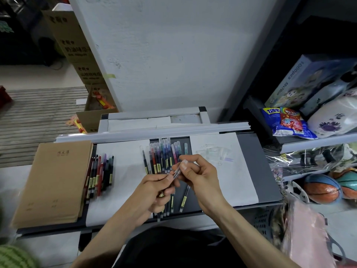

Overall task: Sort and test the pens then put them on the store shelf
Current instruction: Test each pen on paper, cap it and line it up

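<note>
Head view: both hands meet over the middle of the grey board, toward its near edge, and share one pen. The left hand has its fingers curled round the lower barrel. The right hand pinches the upper, clear end between thumb and forefinger. The pen's long axis runs from near-left up to far-right, with the clear end pointing toward the board's far right corner. Its lower end is buried in the left fingers, so the tip and the ink colour cannot be made out, nor whether the clear end is a cap seated or coming off.

Just beyond the hands, a row of pens lies side by side, long axes running from near edge to far edge, clear capped ends at the far edge; their near ends are hidden behind the hands. A few loose pens show beneath the wrists at the near edge, partly covered. A bunch of pens lies toward the left edge, beside a stack of brown notebooks. On the white sheet at the right lie clear plastic pieces, too faint to identify.
</note>
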### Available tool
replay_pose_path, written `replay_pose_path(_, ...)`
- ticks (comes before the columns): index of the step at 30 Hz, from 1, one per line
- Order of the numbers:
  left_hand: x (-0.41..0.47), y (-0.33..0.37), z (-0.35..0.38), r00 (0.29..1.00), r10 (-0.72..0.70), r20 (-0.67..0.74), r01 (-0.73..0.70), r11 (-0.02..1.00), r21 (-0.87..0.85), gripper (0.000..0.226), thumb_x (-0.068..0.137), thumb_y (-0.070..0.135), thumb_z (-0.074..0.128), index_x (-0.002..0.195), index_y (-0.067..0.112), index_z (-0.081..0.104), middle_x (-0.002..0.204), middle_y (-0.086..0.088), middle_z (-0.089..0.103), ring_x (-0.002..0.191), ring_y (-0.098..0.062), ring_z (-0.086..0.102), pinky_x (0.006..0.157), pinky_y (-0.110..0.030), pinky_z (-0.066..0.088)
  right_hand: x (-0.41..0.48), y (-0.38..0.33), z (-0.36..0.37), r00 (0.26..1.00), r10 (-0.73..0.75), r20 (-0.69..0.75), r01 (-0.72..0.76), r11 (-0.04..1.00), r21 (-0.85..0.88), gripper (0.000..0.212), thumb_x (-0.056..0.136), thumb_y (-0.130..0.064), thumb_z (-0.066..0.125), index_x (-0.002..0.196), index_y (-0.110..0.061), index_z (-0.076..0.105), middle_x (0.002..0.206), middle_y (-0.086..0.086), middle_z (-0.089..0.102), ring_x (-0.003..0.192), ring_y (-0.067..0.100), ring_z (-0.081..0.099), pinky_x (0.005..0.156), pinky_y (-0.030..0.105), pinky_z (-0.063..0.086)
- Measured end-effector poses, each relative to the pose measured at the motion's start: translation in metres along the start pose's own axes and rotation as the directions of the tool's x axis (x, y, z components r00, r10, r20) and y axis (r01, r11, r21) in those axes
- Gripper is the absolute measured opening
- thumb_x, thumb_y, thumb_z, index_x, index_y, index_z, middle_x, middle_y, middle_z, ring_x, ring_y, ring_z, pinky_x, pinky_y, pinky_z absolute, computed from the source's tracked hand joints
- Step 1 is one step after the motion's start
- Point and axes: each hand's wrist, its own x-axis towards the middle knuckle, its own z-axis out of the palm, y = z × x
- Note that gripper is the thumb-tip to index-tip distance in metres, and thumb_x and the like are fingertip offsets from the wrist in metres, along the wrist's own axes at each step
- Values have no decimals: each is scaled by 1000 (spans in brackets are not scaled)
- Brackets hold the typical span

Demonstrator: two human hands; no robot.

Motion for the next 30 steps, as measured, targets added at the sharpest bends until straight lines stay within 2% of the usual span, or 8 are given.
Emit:
replay_pose_path(5,3,6,6,965,-159,209,234,881,-411,13,99,18,61,92,8,65,68,3,34,38,-2,20,29,-14,12,6,-9,-1,1000,-10,25,7,995,102,19,96,-2,62,115,2,65,96,27,72,84,31,74,75,30,58)
replay_pose_path(10,8,5,13,904,-60,424,320,752,-577,24,77,8,89,92,4,71,69,3,36,42,-4,18,30,-14,15,13,-24,-5,994,23,106,-39,987,155,25,91,-8,64,115,-3,65,93,23,70,78,29,69,65,29,54)
replay_pose_path(13,8,7,17,956,-30,291,159,888,-432,15,97,16,69,99,1,73,70,0,43,43,-4,29,34,-15,21,16,-25,-12,991,8,137,-19,996,83,20,97,-6,61,117,-5,66,92,21,72,76,32,63,65,31,48)
replay_pose_path(16,14,6,18,982,38,186,-5,984,-177,26,102,18,59,109,-1,77,82,-10,62,60,-17,55,51,-26,50,17,-17,-23,995,32,95,-30,999,-23,22,101,0,57,120,-3,67,98,23,74,80,29,69,64,27,53)
replay_pose_path(18,20,5,16,986,70,151,-78,996,43,24,101,19,63,110,2,78,97,-17,73,79,-27,69,72,-40,61,18,-8,-29,996,53,75,-46,994,-99,23,102,-3,58,121,-6,70,102,23,75,81,33,69,60,30,55)
replay_pose_path(21,35,-4,13,994,98,56,-110,952,287,17,100,17,69,108,6,80,97,-11,79,86,-22,75,79,-40,63,21,4,-38,995,76,62,-60,971,-232,23,103,-6,60,121,-12,72,100,16,78,88,28,74,71,31,59)
replay_pose_path(26,67,-25,3,973,126,-193,-8,856,517,12,93,16,78,90,4,80,73,-10,77,68,-23,77,77,-44,66,45,27,-81,997,-30,-76,-42,613,-789,16,99,-24,67,112,-28,74,98,-13,75,89,0,68,92,32,55)
replay_pose_path(30,85,-39,-5,960,174,-221,50,668,742,32,94,23,74,71,0,76,59,-8,73,56,-17,74,80,-32,63,60,31,-124,974,-151,-171,-147,159,-976,32,97,-26,61,129,-25,63,131,-3,62,121,21,58,95,41,53)
